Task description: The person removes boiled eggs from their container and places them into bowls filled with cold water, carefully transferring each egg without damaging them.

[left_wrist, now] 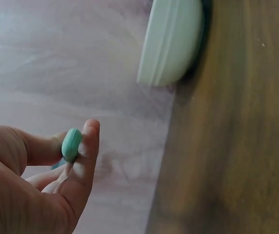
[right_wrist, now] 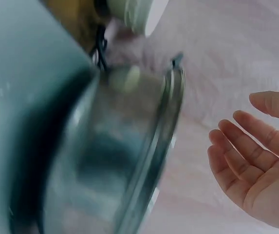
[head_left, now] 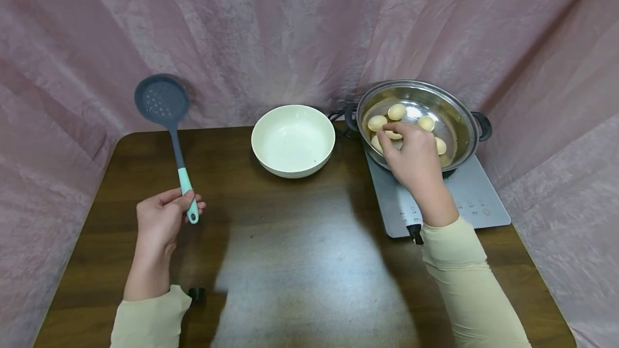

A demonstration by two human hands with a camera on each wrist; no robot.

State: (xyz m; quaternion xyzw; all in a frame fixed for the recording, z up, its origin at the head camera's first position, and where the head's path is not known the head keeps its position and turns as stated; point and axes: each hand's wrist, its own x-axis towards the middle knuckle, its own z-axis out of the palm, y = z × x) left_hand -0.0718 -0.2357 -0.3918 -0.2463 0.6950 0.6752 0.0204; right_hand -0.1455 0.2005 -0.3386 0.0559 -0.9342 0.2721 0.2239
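My left hand (head_left: 162, 216) holds a slotted skimmer (head_left: 162, 102) by its mint-green handle, pinched between thumb and fingers. The grey perforated head points up toward the curtain. In the left wrist view the handle end (left_wrist: 71, 145) shows between the fingers. Over the near left side of a steel pot (head_left: 447, 106) hovers my right hand (head_left: 413, 157). Several pale yellow, egg-shaped pieces (head_left: 397, 111) lie in the pot, some partly hidden by the hand. The right wrist view shows that hand (right_wrist: 256, 168) with fingers loosely bent and nothing held, beside the pot's rim.
A pale green bowl (head_left: 293, 144) stands at the back middle of the wooden table (head_left: 290, 262). Under the pot is a flat induction cooker (head_left: 474, 197). A black cord (head_left: 340, 122) runs between bowl and pot. Pink curtains (head_left: 271, 31) hang behind and at both sides.
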